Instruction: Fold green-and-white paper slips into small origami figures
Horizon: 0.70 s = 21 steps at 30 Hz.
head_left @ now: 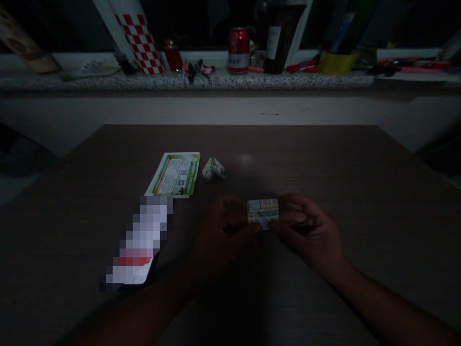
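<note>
Darkness hides a lot here, so many small things are hard to see. The left hand (223, 230) and the right hand (309, 233) are close together near the middle of the dark brown wooden table (342, 163). Between them is a small folded piece of printed white and green paper (262, 211). Both hands pinch it with their fingertips, the left hand at its left side and the right hand at its right side. The other fingers are curled in. The lower part of the paper is hidden behind the fingers. I cannot tell if it rests on the table or is held just above it. Both arms are cut off at the bottom edge.

To the left of the hands lies a flat white and red thing blurred into squares (139, 245), so I cannot tell what it is. Behind it lies a flat green and white printed leaflet (175, 174). Just beside the leaflet, on its right, sits a tiny folded paper shape (213, 169).

Far behind the table runs a speckled stone ledge (108, 81). On it stand a red drink can (238, 49), a dark bottle with a white label (275, 41), a red and white checked thing (142, 36) and a yellow roll (336, 62). The other small bits on the ledge are too dark to make out.
</note>
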Each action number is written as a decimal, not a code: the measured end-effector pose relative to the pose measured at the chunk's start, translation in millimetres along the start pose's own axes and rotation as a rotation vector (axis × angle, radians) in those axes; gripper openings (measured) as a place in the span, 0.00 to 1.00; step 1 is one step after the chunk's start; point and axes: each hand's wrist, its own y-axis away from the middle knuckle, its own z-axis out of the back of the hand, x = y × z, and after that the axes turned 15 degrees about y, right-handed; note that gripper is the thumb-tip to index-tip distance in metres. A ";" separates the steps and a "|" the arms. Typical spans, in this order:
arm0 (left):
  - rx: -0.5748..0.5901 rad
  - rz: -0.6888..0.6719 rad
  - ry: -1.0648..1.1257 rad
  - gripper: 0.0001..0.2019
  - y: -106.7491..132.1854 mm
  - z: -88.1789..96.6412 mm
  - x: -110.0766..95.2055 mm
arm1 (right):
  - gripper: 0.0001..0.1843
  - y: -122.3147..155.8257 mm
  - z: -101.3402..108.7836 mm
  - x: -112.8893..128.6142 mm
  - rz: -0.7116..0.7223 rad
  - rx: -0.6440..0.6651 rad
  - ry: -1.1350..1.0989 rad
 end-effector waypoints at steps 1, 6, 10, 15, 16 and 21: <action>-0.015 0.016 0.011 0.23 -0.1 -0.2 0.2 | 0.22 -0.4 0.0 0.0 -0.008 0.012 -0.011; 0.057 0.032 -0.026 0.24 -3.4 3.2 -2.8 | 0.08 -2.0 1.0 -1.9 0.021 0.043 0.039; 0.139 0.002 -0.221 0.08 -7.7 7.8 -4.6 | 0.07 -2.7 1.3 -2.1 0.035 0.086 0.051; 0.215 0.066 -0.117 0.07 -8.5 9.8 -2.9 | 0.08 -3.9 4.1 2.7 0.023 0.198 0.055; 0.217 0.076 -0.116 0.08 -8.3 10.1 -2.2 | 0.10 -3.9 4.7 3.4 0.017 0.207 0.063; 0.233 0.099 -0.095 0.10 -9.3 12.3 0.5 | 0.12 -3.1 3.8 3.3 -0.027 0.208 0.040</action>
